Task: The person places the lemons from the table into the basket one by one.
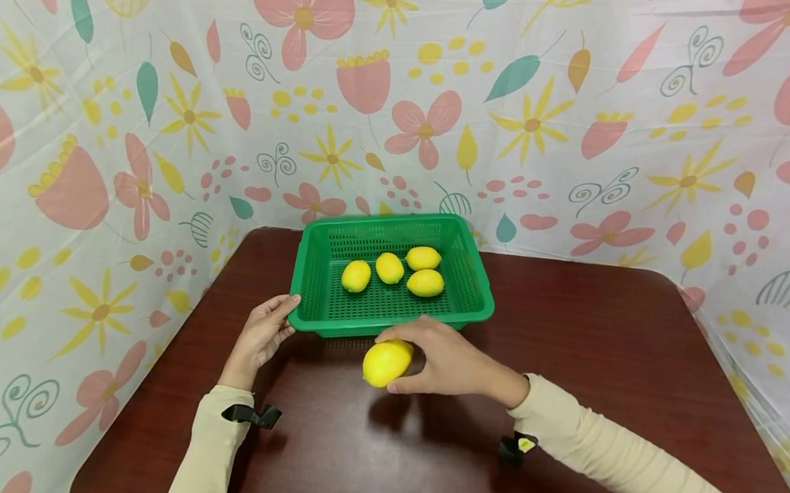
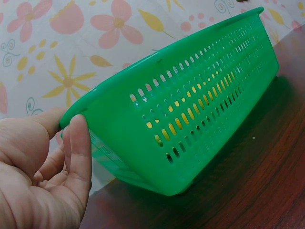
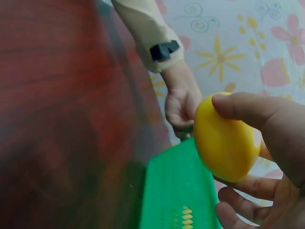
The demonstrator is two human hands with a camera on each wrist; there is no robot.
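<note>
A green plastic basket [image 1: 475,293] with slotted walls stands toward the back of the table. Inside it lie several yellow lemons [image 1: 426,283], grouped around the middle of its floor. My left hand [image 1: 264,334] pinches the basket's rim at the near left corner, thumb on top and fingers beneath, as the left wrist view shows. In front of the basket's near side, my right hand [image 1: 446,359] holds another lemon [image 1: 387,363] above the table, between thumb and fingers. The right wrist view shows that lemon [image 3: 226,138] gripped, with the basket beyond.
The dark reddish-brown table [image 1: 594,340] extends to the right of the basket and toward me. A floral-patterned sheet [image 1: 542,157] hangs right behind the table and along its left side. Black straps circle both sleeves near the wrists.
</note>
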